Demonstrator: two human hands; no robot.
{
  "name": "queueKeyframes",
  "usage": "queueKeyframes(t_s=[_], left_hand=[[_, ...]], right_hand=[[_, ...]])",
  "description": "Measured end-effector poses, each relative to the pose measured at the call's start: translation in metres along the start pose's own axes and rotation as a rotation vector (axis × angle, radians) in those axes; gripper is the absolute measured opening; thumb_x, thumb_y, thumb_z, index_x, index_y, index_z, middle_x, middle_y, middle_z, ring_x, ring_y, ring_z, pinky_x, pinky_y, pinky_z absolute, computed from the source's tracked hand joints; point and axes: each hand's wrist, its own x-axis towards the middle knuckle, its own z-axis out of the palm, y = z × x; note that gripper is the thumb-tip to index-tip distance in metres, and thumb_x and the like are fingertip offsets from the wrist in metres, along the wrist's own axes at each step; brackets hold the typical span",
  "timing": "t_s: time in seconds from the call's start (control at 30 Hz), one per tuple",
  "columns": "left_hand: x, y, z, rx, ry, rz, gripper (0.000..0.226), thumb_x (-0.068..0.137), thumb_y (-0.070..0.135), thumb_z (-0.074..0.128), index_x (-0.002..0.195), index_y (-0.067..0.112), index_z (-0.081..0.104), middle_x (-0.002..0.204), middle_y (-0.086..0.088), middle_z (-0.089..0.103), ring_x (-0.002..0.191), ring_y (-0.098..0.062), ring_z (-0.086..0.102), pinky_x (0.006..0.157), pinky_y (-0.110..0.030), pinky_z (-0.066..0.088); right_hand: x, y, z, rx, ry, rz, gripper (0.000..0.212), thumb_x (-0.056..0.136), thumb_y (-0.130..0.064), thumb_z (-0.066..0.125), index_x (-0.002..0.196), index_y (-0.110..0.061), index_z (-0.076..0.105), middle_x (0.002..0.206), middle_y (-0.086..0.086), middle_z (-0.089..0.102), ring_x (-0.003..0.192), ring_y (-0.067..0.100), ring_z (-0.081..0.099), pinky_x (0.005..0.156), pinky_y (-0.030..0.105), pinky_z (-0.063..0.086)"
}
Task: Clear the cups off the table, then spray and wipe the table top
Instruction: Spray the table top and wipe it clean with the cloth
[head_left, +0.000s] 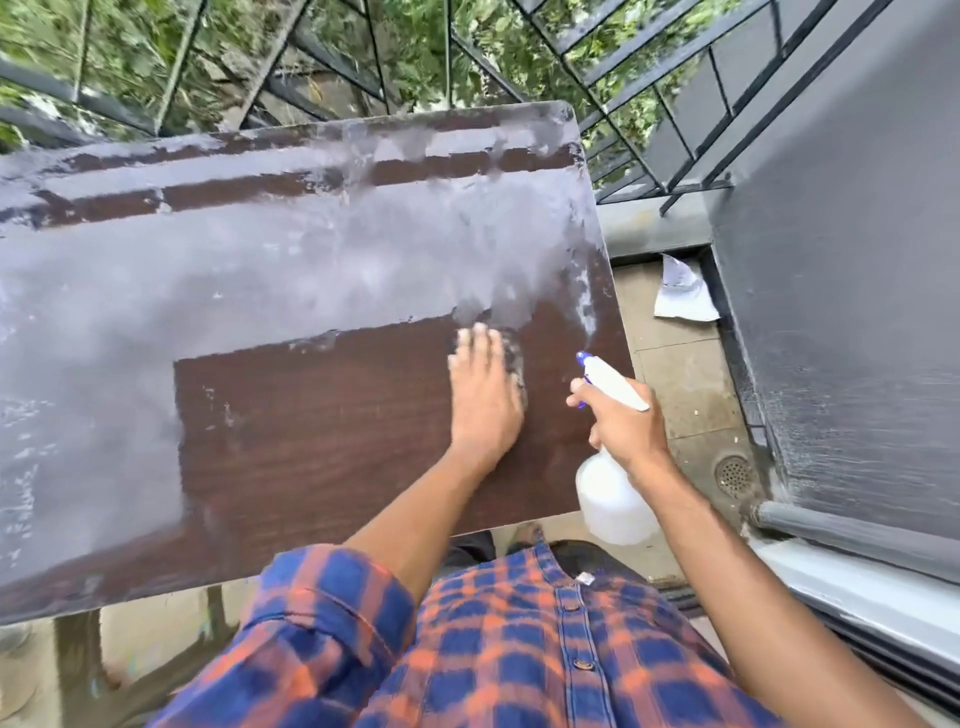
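Shirt (467, 649): checked, nearest the lens.
Table top (156, 312): no cups in view; dusty grey at left and far side, a wiped brown patch near.
Left hand (483, 395): flat, pressing a mostly hidden cloth (514, 358); soft, best held under the palm.
Right hand (623, 426): clenched on the spray bottle (613, 499) neck, finger on trigger; light, rigid plastic.

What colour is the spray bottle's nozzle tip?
Blue, on the white spray bottle in the right hand; head view.
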Motion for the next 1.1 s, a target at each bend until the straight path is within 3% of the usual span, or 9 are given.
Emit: queueKeyframes(t_s=[0.2, 0.33, 0.4, 0.5, 0.6, 0.73, 0.83, 0.97, 1.1], left_hand=[[-0.006, 0.075, 0.033, 0.158, -0.389, 0.605, 0.063, 0.104, 0.031, 0.032, 0.159, 0.008, 0.011, 0.168, -0.013, 0.006, 0.154, -0.034, -0.003, 0.124, -0.051, 0.005], [-0.003, 0.072, 0.036, 0.110, -0.346, 0.697, 0.067, 0.098, 0.040, 0.016, 0.156, 0.009, 0.028, 0.165, -0.011, 0.021, 0.153, -0.033, 0.012, 0.123, -0.048, 0.013], [0.004, 0.069, 0.037, 0.131, -0.325, 0.694, 0.069, 0.097, 0.044, 0.014, 0.155, 0.010, 0.032, 0.164, -0.010, 0.025, 0.153, -0.031, 0.016, 0.123, -0.047, 0.017], [0.023, 0.071, 0.033, 0.174, -0.321, 0.586, 0.072, 0.096, 0.045, 0.011, 0.158, 0.012, 0.025, 0.166, -0.007, 0.018, 0.154, -0.028, 0.010, 0.123, -0.048, 0.017], [0.057, 0.079, 0.022, 0.167, -0.281, 0.493, 0.065, 0.100, 0.039, 0.023, 0.160, 0.013, 0.016, 0.168, -0.006, 0.008, 0.155, -0.026, 0.002, 0.124, -0.047, 0.014], [0.103, 0.078, 0.007, 0.125, -0.214, 0.369, 0.064, 0.103, 0.033, 0.036, 0.160, 0.014, 0.013, 0.168, -0.004, 0.005, 0.155, -0.024, -0.002, 0.124, -0.045, 0.009], [0.121, 0.081, 0.004, 0.113, -0.206, 0.301, 0.065, 0.103, 0.031, 0.036, 0.160, 0.015, 0.011, 0.169, -0.004, 0.003, 0.155, -0.024, -0.003, 0.124, -0.046, 0.006], [0.114, 0.093, 0.013, 0.138, -0.179, 0.229, 0.065, 0.102, 0.031, 0.032, 0.160, 0.012, 0.010, 0.168, -0.006, 0.002, 0.155, -0.026, -0.003, 0.125, -0.046, 0.004], [0.098, 0.107, 0.032, 0.162, -0.173, 0.345, 0.063, 0.099, 0.035, 0.030, 0.157, 0.009, 0.027, 0.165, -0.010, 0.023, 0.153, -0.031, 0.012, 0.123, -0.049, 0.014]], right_hand=[[0.010, 0.012, -0.024, -0.003, 0.194, 0.053, 0.024, 0.087, -0.018, 0.077, 0.064, -0.017, 0.071, 0.046, -0.006, 0.058, 0.038, 0.014, 0.048, 0.047, 0.025, 0.041], [0.009, 0.024, -0.035, -0.035, 0.227, 0.041, 0.027, 0.089, -0.022, 0.077, 0.063, -0.018, 0.068, 0.046, -0.003, 0.061, 0.036, 0.012, 0.049, 0.045, 0.023, 0.040], [0.012, 0.028, -0.038, -0.038, 0.221, 0.041, 0.027, 0.090, -0.024, 0.077, 0.067, -0.013, 0.072, 0.053, 0.004, 0.066, 0.033, 0.014, 0.049, 0.050, 0.026, 0.041], [0.015, 0.028, -0.039, -0.049, 0.203, 0.060, 0.026, 0.091, -0.023, 0.077, 0.067, -0.013, 0.073, 0.039, -0.004, 0.055, 0.030, 0.013, 0.048, 0.050, 0.026, 0.040], [0.022, 0.018, -0.043, -0.048, 0.171, 0.047, 0.030, 0.090, -0.023, 0.077, 0.062, -0.016, 0.073, 0.039, -0.005, 0.055, 0.031, 0.015, 0.049, 0.047, 0.025, 0.042], [0.034, 0.004, -0.048, -0.080, 0.143, -0.011, 0.029, 0.075, -0.046, 0.071, 0.074, -0.016, 0.074, 0.053, 0.006, 0.063, 0.053, 0.037, 0.062, 0.061, 0.044, 0.055], [0.046, 0.001, -0.054, -0.105, 0.130, -0.060, 0.047, 0.072, -0.053, 0.066, 0.081, -0.007, 0.072, 0.070, 0.019, 0.065, 0.068, 0.048, 0.065, 0.066, 0.050, 0.059], [0.058, 0.001, -0.061, -0.100, 0.114, -0.077, 0.049, 0.071, -0.056, 0.064, 0.080, -0.008, 0.069, 0.068, 0.020, 0.063, 0.069, 0.048, 0.063, 0.065, 0.049, 0.057], [0.071, 0.000, -0.069, -0.104, 0.093, -0.073, 0.020, 0.083, -0.035, 0.074, 0.076, -0.018, 0.067, 0.061, 0.010, 0.057, 0.063, 0.027, 0.051, 0.060, 0.035, 0.043]])
